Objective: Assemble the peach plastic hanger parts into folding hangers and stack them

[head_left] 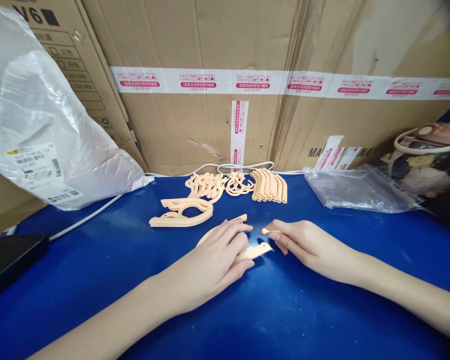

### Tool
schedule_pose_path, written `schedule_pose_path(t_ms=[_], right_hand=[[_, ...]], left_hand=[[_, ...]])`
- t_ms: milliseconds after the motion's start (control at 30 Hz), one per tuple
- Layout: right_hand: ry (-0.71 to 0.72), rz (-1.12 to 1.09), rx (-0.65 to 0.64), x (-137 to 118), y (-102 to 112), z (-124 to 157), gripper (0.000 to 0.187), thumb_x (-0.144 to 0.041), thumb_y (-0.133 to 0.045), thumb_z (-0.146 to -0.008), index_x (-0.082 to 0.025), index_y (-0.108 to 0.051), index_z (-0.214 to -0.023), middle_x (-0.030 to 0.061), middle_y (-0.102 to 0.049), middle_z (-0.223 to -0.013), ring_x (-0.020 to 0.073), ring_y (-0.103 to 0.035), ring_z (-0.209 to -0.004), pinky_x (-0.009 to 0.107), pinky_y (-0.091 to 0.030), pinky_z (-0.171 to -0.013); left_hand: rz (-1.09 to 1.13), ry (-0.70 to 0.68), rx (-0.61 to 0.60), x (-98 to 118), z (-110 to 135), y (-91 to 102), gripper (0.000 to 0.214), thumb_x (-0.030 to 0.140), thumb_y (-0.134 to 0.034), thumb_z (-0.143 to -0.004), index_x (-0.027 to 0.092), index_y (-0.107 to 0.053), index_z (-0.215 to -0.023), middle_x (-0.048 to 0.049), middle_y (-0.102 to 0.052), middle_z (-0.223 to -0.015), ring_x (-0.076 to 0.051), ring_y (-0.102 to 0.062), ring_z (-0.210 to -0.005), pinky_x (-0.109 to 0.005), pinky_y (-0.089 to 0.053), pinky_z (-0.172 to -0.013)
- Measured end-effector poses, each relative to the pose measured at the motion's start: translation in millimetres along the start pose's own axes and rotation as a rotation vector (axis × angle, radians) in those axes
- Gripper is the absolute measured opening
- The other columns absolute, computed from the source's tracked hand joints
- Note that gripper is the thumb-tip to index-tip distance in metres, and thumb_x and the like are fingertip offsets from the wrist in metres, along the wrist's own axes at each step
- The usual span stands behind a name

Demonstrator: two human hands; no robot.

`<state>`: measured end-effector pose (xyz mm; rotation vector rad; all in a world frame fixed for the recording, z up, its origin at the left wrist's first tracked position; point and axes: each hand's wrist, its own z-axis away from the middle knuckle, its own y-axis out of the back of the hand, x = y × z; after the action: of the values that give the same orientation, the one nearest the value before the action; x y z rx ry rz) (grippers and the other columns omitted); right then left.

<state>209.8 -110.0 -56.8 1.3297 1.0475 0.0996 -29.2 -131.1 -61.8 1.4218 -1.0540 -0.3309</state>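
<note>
My left hand (225, 255) is closed over cream plastic folding hanger arms on the blue table. The end of one hanger arm (262, 250), with a small hole, sticks out past my thumb. Another slim arm (240, 218) shows beyond my fingers; my hand covers the rest. Just to the right, my right hand (303, 242) pinches a small cream hanger piece (265, 231), its tip pointing toward the left hand. A gap separates the two hands. How the pieces under my left hand join is hidden.
Folded cream hangers (182, 212) lie left of my hands. Behind are piles of wavy arms (206, 185), hooks (238, 185) and tubular arms (270, 185). A clear plastic bag (360, 187), white parcel bag (41, 125), dark device (15, 260) and cardboard boxes (195, 125) surround the table.
</note>
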Motion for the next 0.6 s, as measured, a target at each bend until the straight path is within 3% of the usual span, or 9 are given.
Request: schedule_pose_path(t_ms=[233,433,600], right_hand=[[0.004,0.07,-0.033,-6.0,-2.3,2.4,0.031,-0.032,-0.03,-0.101,-0.02,-0.052,-0.083,-0.0009,-0.056,-0.066,0.0122,-0.05,-0.054,0.024,-0.037,-0.056],[0.045,0.002,-0.058,-7.2,-2.9,5.2,0.027,-0.032,-0.034,-0.1,-0.019,-0.056,-0.092,-0.0006,-0.058,-0.071,0.012,-0.05,-0.058,0.024,-0.037,-0.057],[0.045,0.105,-0.056,-6.1,-6.1,8.8,0.026,-0.034,-0.034,-0.1,-0.019,-0.054,-0.097,0.0011,-0.061,-0.073,0.0138,-0.054,-0.058,0.025,-0.037,-0.056]], left_hand=[[0.058,0.043,0.006,2.5,-1.2,3.7,0.018,0.032,-0.036,-0.1,0.021,-0.041,-0.086,-0.0103,-0.048,-0.136,-0.023,-0.023,-0.142,-0.05,-0.035,-0.109],[0.008,0.01,0.055,-0.3,-0.3,-2.4,0.015,0.029,-0.038,-0.099,0.02,-0.05,-0.102,-0.0093,-0.046,-0.138,-0.023,-0.025,-0.141,-0.05,-0.033,-0.111],[-0.031,-0.018,0.03,-0.9,-0.3,-4.6,0.022,0.027,-0.037,-0.1,0.019,-0.057,-0.104,-0.0067,-0.045,-0.14,-0.023,-0.02,-0.142,-0.049,-0.026,-0.115]])
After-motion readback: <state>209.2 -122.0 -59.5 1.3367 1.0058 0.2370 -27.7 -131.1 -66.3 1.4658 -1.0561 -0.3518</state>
